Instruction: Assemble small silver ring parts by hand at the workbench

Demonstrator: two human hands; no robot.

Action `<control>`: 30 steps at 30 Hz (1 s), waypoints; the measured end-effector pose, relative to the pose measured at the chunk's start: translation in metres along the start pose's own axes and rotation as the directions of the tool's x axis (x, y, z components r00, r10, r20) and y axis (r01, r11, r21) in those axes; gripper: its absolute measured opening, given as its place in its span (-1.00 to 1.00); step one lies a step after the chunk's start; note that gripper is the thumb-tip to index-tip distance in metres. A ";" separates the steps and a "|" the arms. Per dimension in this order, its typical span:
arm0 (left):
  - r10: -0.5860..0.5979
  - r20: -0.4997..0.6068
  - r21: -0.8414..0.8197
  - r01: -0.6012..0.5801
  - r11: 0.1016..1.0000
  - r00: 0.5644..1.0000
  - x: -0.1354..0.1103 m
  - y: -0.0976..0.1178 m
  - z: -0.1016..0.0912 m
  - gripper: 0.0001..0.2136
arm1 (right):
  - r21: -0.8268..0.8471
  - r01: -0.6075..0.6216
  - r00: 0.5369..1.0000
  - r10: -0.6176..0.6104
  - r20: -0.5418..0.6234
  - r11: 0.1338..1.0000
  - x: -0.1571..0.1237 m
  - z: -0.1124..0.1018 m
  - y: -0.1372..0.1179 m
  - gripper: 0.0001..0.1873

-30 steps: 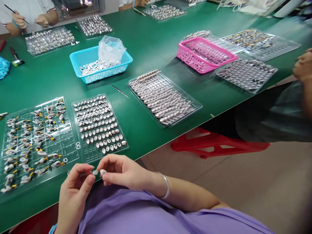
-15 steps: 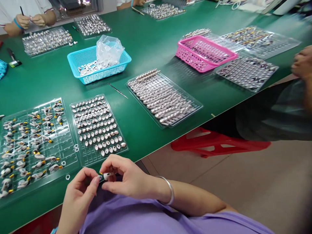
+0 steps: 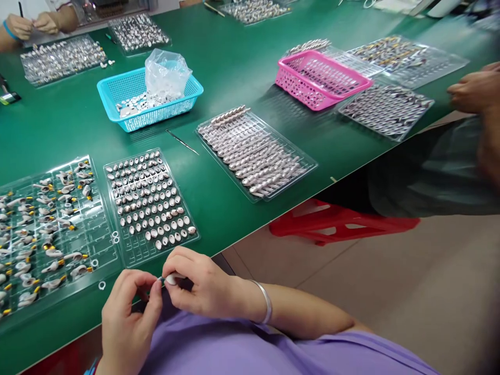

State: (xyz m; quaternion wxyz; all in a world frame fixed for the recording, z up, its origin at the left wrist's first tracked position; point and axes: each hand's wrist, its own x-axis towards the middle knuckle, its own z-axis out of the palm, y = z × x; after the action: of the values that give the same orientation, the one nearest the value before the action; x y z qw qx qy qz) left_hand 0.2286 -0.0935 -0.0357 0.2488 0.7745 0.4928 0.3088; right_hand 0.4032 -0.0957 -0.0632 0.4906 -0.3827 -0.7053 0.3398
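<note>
Your right hand (image 3: 201, 286) had turned the white piece (image 3: 171, 279), still pinched just off the worktop's (image 3: 238, 67) edge, smooth side showing; your left hand (image 3: 130, 315) pinched a mostly hidden tiny piece (image 3: 160, 279) close beside it, seemingly lining them up.

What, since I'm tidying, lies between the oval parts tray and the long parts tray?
A slim metal tool on the green table, near their far ends; head view shows it.
</note>
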 end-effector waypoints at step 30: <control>-0.266 0.029 -0.084 0.268 0.960 0.963 0.030 -0.018 0.006 -0.82 | 0.196 -0.298 0.954 0.297 0.035 0.934 0.008 -0.027 0.008 -0.91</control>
State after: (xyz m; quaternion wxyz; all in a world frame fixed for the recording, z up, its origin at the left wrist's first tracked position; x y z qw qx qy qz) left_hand 0.2319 -0.0589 -0.0458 0.3259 0.6920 0.5767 0.2870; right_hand 0.4290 -0.0823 -0.0587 0.4675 -0.4333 -0.6029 0.4798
